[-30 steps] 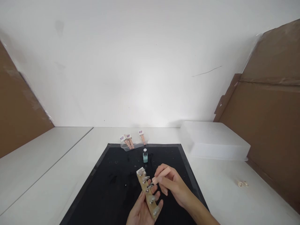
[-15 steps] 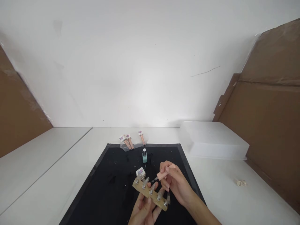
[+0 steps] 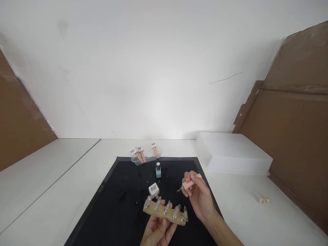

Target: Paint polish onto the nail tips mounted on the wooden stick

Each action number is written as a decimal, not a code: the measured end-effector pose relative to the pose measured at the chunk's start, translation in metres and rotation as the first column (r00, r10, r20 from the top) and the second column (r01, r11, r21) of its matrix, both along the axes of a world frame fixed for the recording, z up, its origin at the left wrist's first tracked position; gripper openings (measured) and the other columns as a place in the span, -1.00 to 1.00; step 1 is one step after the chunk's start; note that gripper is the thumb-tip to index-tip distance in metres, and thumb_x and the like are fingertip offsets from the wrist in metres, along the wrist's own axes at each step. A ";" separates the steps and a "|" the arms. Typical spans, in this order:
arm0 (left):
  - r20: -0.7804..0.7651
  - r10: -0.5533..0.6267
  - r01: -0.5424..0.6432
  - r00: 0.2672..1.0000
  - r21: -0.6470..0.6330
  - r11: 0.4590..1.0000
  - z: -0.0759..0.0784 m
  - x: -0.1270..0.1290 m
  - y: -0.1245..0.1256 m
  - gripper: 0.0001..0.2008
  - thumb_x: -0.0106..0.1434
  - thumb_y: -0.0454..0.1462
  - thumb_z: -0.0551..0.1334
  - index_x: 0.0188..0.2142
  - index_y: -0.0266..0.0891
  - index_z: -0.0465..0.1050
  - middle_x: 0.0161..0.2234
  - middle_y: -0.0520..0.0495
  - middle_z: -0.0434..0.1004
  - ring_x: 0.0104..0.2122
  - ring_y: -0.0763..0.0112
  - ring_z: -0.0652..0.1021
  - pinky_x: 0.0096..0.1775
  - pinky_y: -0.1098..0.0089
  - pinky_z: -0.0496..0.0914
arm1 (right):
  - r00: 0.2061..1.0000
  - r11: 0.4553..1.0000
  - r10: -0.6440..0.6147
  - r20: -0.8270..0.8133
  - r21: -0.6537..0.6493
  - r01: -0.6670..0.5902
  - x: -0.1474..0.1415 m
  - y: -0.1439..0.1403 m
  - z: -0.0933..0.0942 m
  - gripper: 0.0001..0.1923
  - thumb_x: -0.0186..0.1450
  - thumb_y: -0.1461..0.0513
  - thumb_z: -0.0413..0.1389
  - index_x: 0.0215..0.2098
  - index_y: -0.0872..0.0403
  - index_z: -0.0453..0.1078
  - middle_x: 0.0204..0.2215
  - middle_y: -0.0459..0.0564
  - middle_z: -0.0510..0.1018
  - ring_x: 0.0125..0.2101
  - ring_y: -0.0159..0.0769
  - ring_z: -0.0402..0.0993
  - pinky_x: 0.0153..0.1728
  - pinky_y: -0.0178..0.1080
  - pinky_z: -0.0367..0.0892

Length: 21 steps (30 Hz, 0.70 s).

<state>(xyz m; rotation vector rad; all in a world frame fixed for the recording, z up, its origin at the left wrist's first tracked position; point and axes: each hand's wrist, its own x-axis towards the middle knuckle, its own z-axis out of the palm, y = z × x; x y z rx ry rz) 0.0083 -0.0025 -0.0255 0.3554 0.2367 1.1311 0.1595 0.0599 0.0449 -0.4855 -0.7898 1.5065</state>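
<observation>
Five clear nail tips on the wooden holder strip [image 3: 164, 212], colour not discernible, so progress hard to judge. Left hand [image 3: 156, 231] closed around the strip's underside, held level above the black mat [image 3: 123, 198]. Right hand [image 3: 198, 194] pinched shut on the peach-handled polish brush [image 3: 188, 185], bristles off the tips, near the open mint-green bottle [image 3: 158, 170].

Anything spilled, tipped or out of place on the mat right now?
Pale specks dot the black mat left of the open teal bottle; what they are is unclear. The bottle stands upright. The left hand holds the wooden nail strip; the right hand holds the brush.
</observation>
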 end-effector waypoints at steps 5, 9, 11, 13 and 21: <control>-0.025 -0.009 0.009 1.000 0.034 0.999 0.004 -0.001 -0.001 -0.56 0.23 -0.48 0.06 -0.12 0.10 0.48 -0.06 0.12 0.55 0.03 0.30 0.43 0.17 0.04 -0.07 | 0.999 1.000 0.010 0.039 -0.004 -0.010 0.001 -0.001 0.000 -0.79 0.19 0.17 0.13 -0.54 0.10 0.35 -0.63 -0.18 0.26 -0.67 -0.47 0.09 -0.59 -0.34 0.08; -0.042 0.056 -0.056 0.998 0.000 0.998 0.008 0.001 -0.004 -0.66 0.19 -0.37 0.16 -0.14 0.12 0.49 -0.07 0.08 0.56 0.05 0.19 0.39 0.17 0.01 -0.08 | 0.997 1.000 0.028 0.078 0.007 -0.029 0.002 -0.004 0.003 -0.81 0.18 0.16 0.12 -0.52 0.10 0.37 -0.63 -0.14 0.29 -0.62 -0.41 0.14 -0.55 -0.32 0.09; -0.057 0.103 -0.105 0.993 -0.018 0.994 0.007 0.001 -0.005 -0.66 0.17 -0.36 0.19 -0.14 0.14 0.49 -0.07 0.07 0.57 0.07 0.14 0.36 0.17 -0.01 -0.09 | 0.996 0.998 0.044 0.081 0.033 -0.046 0.003 -0.005 0.005 -0.79 0.17 0.17 0.12 -0.56 0.09 0.32 -0.62 -0.14 0.27 -0.60 -0.39 0.13 -0.53 -0.31 0.09; -0.064 0.149 -0.151 0.987 -0.025 0.988 0.005 0.000 -0.006 -0.63 0.18 -0.39 0.18 -0.14 0.16 0.49 -0.08 0.08 0.57 0.07 0.15 0.36 0.17 -0.01 -0.11 | 0.996 0.996 0.059 0.068 0.062 -0.063 0.003 -0.006 0.007 -0.79 0.17 0.17 0.11 -0.57 0.08 0.28 -0.61 -0.15 0.23 -0.59 -0.38 0.12 -0.52 -0.30 0.08; -0.061 0.266 -0.271 0.962 -0.095 0.958 0.009 0.001 -0.008 -0.62 0.13 -0.50 0.19 -0.23 0.05 0.55 -0.12 0.10 0.60 -0.03 0.37 0.48 0.16 0.16 -0.09 | 0.991 0.987 0.136 0.016 0.082 -0.137 0.003 -0.007 0.009 -0.82 0.18 0.20 0.11 -0.54 0.08 0.28 -0.62 -0.16 0.21 -0.60 -0.39 0.09 -0.54 -0.30 0.03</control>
